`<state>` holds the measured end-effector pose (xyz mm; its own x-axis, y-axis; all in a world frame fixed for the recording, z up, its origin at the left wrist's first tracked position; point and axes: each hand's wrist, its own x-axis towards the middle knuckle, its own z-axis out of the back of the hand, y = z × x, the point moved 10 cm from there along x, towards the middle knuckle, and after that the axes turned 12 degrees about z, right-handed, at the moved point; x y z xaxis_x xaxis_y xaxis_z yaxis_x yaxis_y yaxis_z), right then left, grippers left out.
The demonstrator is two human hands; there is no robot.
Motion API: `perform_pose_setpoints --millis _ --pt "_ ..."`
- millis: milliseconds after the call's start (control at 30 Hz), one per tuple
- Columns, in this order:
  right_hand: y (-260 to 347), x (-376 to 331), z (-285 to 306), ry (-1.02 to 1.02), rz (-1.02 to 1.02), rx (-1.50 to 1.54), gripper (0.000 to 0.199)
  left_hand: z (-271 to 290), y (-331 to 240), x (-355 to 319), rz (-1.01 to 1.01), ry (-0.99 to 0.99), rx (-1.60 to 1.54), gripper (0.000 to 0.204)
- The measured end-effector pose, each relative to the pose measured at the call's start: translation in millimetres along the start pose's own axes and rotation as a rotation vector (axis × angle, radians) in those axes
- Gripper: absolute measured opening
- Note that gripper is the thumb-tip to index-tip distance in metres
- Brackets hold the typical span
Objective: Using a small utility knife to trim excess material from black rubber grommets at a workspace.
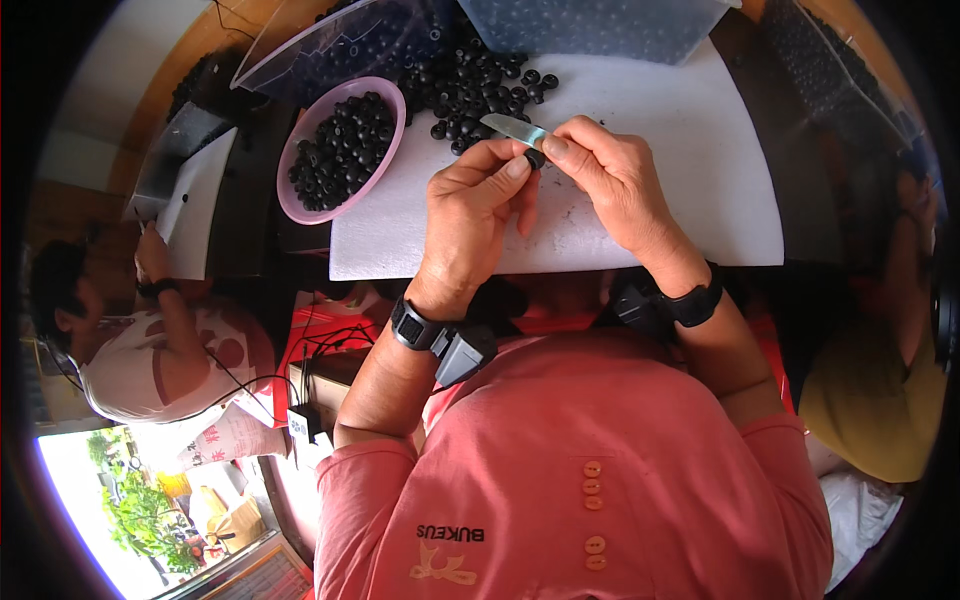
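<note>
Between the thumb and fingers of my left hand (474,205) is a small black ring-shaped part (534,158). My right hand (607,175) grips a small knife (513,129) with a pale blade, its tip pointing left. The knife lies just above the black part, close to it; whether the edge touches it I cannot tell. Both hands are over a white board (680,150). Beyond them a loose heap of similar black parts (465,95) spreads on the board. A pink bowl (287,185) full of the same parts stands left of my left hand.
A clear bluish bin (600,30) stands at the far edge, with another clear bin (330,50) left of it. Black straps with a device (465,352) sit on my wrists. Co-workers sit at left (180,340) and right (870,390). Cables (340,340) hang at left.
</note>
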<state>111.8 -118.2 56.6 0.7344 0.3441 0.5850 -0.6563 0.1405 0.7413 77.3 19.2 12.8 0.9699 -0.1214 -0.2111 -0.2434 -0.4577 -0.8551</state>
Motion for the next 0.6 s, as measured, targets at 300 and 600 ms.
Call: perform_pose_setpoints --millis 300,600 --pt "-0.3 0.6 -3.1 0.013 0.020 -0.023 0.029 0.6 1.8 1.2 0.002 0.004 0.002 0.016" --pt "5.8 1.1 -4.8 0.045 0.047 -0.054 0.027 4.5 3.0 3.0 0.009 -0.007 -0.005 0.015"
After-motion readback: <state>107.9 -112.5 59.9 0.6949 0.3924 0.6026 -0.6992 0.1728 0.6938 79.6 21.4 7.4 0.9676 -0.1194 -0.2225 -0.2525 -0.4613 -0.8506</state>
